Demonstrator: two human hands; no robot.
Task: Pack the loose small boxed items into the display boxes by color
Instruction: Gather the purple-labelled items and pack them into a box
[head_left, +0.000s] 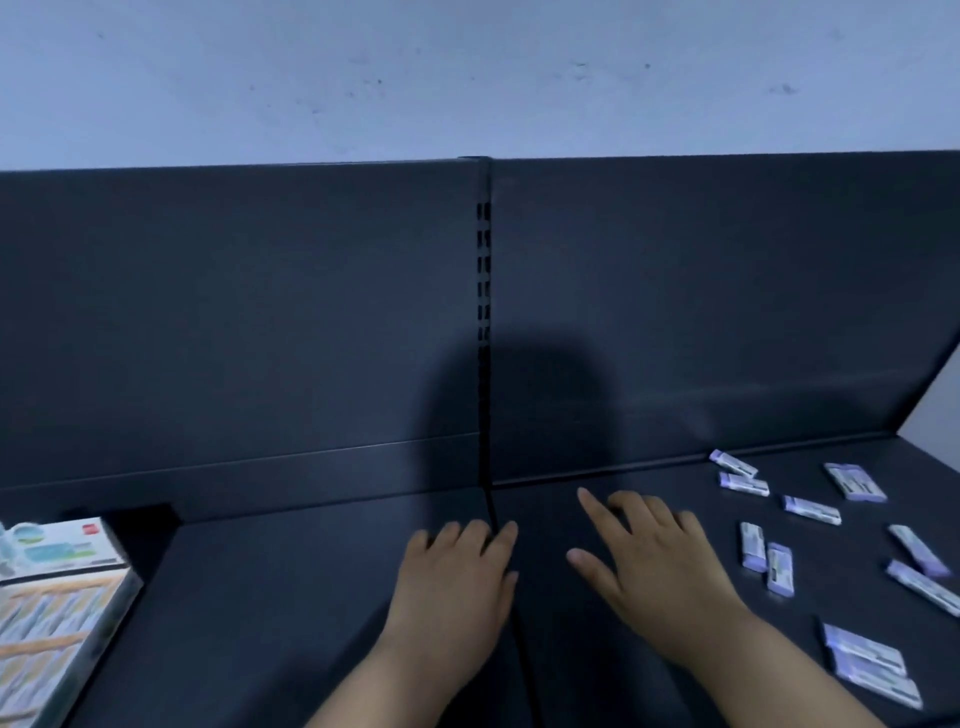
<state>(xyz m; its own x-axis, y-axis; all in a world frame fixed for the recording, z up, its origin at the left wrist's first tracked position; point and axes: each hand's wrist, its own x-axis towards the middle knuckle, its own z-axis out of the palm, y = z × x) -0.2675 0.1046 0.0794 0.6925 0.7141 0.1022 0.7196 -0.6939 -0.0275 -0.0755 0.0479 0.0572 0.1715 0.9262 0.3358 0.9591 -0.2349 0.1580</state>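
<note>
Left hand (457, 566) and right hand (654, 556) are lying spread, empty; gather like-colored boxes (753, 545) just right of the right hand.

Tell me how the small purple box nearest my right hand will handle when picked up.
The small purple box looks like thin card, so probably light and stiff, yet crushable. Flat-sided and lying flat on the dark shelf, it should slide, not roll.

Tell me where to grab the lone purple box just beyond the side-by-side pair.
Pinch the purple box across its long edges at mid-length, coming from above with the right hand. It lies flat, length running left to right, with bare shelf on both long sides, so fingers should fit.
</note>
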